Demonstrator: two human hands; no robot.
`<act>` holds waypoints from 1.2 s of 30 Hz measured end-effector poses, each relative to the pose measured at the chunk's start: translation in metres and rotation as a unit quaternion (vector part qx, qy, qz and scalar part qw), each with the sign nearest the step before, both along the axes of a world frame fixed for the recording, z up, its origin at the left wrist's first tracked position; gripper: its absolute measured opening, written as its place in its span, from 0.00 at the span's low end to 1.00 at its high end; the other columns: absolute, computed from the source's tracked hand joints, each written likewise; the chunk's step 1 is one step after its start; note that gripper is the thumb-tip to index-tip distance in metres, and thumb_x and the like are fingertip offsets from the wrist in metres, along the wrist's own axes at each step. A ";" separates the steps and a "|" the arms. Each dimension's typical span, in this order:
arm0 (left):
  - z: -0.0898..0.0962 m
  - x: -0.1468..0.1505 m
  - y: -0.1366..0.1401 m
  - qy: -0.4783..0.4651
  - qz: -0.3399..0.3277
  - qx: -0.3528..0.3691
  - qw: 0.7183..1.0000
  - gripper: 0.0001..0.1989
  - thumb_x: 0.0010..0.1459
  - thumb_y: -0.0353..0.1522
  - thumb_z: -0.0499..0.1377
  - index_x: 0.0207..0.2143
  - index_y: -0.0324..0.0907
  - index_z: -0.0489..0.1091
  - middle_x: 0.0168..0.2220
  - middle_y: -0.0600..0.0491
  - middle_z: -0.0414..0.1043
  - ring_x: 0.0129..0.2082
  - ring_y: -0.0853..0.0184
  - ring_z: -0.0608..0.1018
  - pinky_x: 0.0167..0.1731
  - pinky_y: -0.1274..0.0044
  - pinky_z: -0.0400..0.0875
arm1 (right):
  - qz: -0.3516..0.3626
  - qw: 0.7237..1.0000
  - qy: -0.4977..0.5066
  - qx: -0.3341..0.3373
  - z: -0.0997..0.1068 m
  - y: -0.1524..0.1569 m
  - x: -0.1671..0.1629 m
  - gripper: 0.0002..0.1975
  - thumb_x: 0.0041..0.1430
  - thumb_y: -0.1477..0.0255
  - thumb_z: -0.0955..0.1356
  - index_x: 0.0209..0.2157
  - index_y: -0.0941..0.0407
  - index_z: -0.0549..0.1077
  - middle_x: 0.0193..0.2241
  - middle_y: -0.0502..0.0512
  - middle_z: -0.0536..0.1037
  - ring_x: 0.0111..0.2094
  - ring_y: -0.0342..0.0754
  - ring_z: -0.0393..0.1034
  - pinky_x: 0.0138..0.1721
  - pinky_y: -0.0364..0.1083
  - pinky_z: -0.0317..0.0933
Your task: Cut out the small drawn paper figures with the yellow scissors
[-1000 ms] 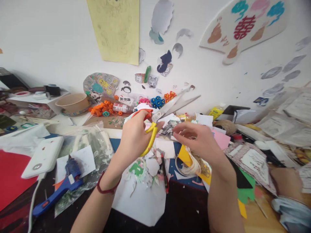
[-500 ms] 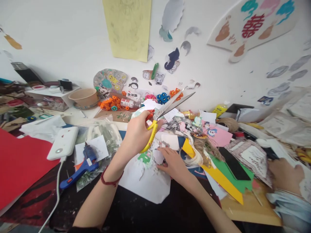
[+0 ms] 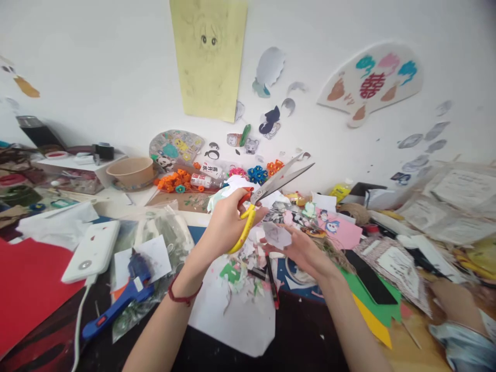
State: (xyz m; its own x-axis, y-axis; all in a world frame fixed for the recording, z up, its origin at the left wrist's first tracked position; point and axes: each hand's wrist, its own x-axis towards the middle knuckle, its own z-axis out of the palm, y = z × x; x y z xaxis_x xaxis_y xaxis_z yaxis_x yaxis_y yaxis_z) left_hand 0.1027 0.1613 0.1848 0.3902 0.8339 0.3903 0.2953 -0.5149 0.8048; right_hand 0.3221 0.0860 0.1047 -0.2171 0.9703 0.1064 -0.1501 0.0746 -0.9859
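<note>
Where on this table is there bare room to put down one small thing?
Mostly bare: the dark tabletop between the white sheet and the right forearm, with tiny white specks; also that sheet's near end. Crowded: the sheet's far end, heaped with paper scraps, and around the blue glue gun.

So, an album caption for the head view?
Left hand holds open yellow-handled metal scissors; right hand holds a pale, roundish paper piece.

Centre: scissors, smooth metal blades, yellow plastic-looking handle; just right, paper scrap, matt. Left: glue gun, smooth blue plastic; clear bag, glossy, wrinkled plastic; red sheet, matt paper. Lower right: tabletop, wood-look.
</note>
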 end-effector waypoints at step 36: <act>0.007 0.005 0.013 -0.140 -0.048 0.008 0.989 0.04 0.58 0.31 0.63 0.33 0.43 0.69 0.25 0.60 0.59 0.26 0.72 0.62 0.27 0.77 0.58 | -0.211 0.966 -0.093 0.120 0.067 0.027 -0.001 0.06 0.60 0.64 0.73 0.35 0.50 0.81 0.27 0.50 0.81 0.29 0.44 0.75 0.33 0.42 0.70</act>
State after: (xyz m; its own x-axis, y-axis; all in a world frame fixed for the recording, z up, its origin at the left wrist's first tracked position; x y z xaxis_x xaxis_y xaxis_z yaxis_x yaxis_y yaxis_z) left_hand 0.1074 0.1745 0.1915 0.3415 0.7907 0.5081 0.0104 -0.5438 0.8391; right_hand 0.3210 0.1125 0.1718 0.1554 0.9287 0.3367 0.1223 0.3201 -0.9395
